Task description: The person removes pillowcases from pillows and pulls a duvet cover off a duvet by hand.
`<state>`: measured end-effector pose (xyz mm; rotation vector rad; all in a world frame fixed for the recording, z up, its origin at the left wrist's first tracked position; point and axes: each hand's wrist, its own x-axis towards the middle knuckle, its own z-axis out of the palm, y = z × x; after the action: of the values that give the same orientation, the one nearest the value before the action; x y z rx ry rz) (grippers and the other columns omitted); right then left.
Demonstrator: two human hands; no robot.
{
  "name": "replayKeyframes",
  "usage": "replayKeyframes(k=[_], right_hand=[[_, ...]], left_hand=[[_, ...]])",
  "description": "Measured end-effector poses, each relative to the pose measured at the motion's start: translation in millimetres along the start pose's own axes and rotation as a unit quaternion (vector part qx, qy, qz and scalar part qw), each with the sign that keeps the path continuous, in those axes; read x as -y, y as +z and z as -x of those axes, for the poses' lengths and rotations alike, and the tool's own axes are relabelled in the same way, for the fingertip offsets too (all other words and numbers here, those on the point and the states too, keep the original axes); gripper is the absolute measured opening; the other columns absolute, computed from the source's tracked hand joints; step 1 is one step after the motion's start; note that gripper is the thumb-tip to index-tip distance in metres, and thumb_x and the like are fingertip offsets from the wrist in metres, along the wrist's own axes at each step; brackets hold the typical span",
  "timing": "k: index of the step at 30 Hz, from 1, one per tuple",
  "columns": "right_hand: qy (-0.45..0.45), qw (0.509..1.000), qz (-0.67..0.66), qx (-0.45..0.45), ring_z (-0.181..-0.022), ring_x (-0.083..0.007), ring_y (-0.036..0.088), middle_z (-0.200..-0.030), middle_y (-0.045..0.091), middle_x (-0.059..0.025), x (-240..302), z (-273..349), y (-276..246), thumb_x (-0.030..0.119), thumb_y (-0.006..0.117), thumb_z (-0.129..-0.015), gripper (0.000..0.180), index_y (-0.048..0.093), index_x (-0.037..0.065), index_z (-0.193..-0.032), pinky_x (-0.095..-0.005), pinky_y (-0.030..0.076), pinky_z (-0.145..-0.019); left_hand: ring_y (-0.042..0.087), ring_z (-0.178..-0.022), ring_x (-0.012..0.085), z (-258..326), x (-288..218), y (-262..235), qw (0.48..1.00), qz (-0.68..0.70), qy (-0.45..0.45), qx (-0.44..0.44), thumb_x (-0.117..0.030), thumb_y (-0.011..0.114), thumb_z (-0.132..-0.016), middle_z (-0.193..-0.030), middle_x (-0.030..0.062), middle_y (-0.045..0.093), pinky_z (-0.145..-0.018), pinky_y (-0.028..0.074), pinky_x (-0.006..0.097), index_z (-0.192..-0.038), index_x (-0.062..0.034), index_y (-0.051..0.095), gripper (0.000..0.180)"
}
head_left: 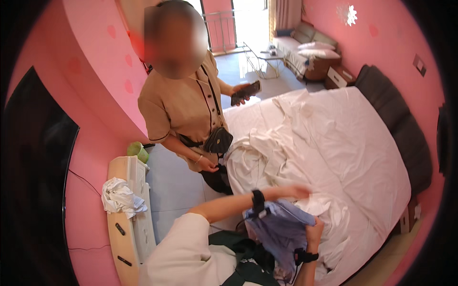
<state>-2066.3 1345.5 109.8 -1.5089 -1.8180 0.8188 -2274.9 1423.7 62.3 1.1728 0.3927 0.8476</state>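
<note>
A crumpled blue cloth [279, 226] hangs in front of me at the near edge of the bed, its exact kind unclear. My right hand [313, 230] grips its right edge, with a black band around that wrist. Reaching across above the cloth, my left hand [296, 191] is smeared by motion, so its fingers cannot be made out. A black band with a small device sits on the left wrist too. Just beyond both hands lies the bed [353, 143] with its rumpled white bedding [267, 148].
Another person [191, 109] stands on the bed's left side, holding a phone [246, 92]. A low cabinet [121, 243] on the left bears white cloth [121, 196] and remotes. A green bin [138, 151] stands behind it. Farther back are a sofa [305, 45] and small table [269, 55].
</note>
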Motion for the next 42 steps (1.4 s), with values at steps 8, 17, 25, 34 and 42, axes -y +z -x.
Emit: replayKeyframes(k=[8, 17, 25, 34, 42], right_hand=[[0.059, 0.922, -0.373, 0.087, -0.068, -0.0106, 0.051, -0.081, 0.053, -0.0028, -1.6, -12.5, -7.2, 0.0, 0.054, -0.064, 0.028, 0.054, 0.001, -0.092, -0.0221, 0.042, -0.059], [-0.011, 0.994, -0.055, 0.088, -0.09, -0.0259, 0.055, -0.1, 0.057, -0.0167, -187.2, -37.7, 13.8, 0.01, 0.056, -0.073, 0.035, 0.052, -0.002, -0.105, -0.0324, 0.043, -0.076], [-0.046, 0.937, 0.305, -0.166, -0.101, -0.0324, 0.047, -0.106, 0.051, -0.0198, -265.1, -45.7, -109.5, 0.026, 0.052, -0.075, 0.041, 0.05, -0.002, -0.106, -0.0368, 0.037, -0.085], [0.33, 0.78, 0.383, -0.369, -0.1, -0.0322, 0.045, -0.101, 0.051, -0.0186, -381.6, 53.6, -258.0, 0.021, 0.057, -0.071, 0.035, 0.05, -0.001, -0.098, -0.0369, 0.036, -0.085], [-0.064, 0.983, 0.157, -0.066, -0.117, -0.0337, 0.034, -0.125, 0.038, -0.0206, -123.9, 28.1, -56.3, 0.005, 0.059, -0.063, 0.067, 0.033, -0.002, -0.124, -0.0358, 0.023, -0.1]], left_hand=[[0.055, -0.078, 0.0384, 25.2, -10.7, 103.0, 0.902, -0.39, -0.099, -0.154, -0.02, 0.057, -0.068, -0.079, 0.0247, 0.057, -0.068, 0.043, 0.042, -0.09, 0.0012, 0.055, 0.031], [0.053, -0.061, 0.0394, 52.3, -27.6, 173.4, 0.854, -0.513, 0.0, 0.083, -0.013, 0.057, -0.057, -0.059, 0.0218, 0.052, -0.053, 0.041, 0.043, -0.064, 0.0038, 0.053, 0.019], [0.051, -0.059, 0.0375, 79.1, -122.3, 162.4, 0.897, -0.435, -0.069, 0.037, -0.008, 0.054, -0.062, -0.06, 0.0215, 0.051, -0.051, 0.04, 0.04, -0.067, 0.0033, 0.052, 0.013], [0.054, -0.089, 0.0148, 91.4, -153.3, 47.9, 0.932, -0.277, 0.014, -0.235, 0.006, 0.041, -0.072, -0.093, 0.0077, 0.061, -0.081, 0.039, 0.025, -0.1, -0.003, 0.058, 0.034], [0.053, -0.089, 0.0122, 66.8, -129.1, 16.3, 0.915, -0.292, -0.029, -0.275, 0.004, 0.042, -0.071, -0.091, 0.0057, 0.061, -0.08, 0.039, 0.024, -0.093, -0.0023, 0.061, 0.03]])
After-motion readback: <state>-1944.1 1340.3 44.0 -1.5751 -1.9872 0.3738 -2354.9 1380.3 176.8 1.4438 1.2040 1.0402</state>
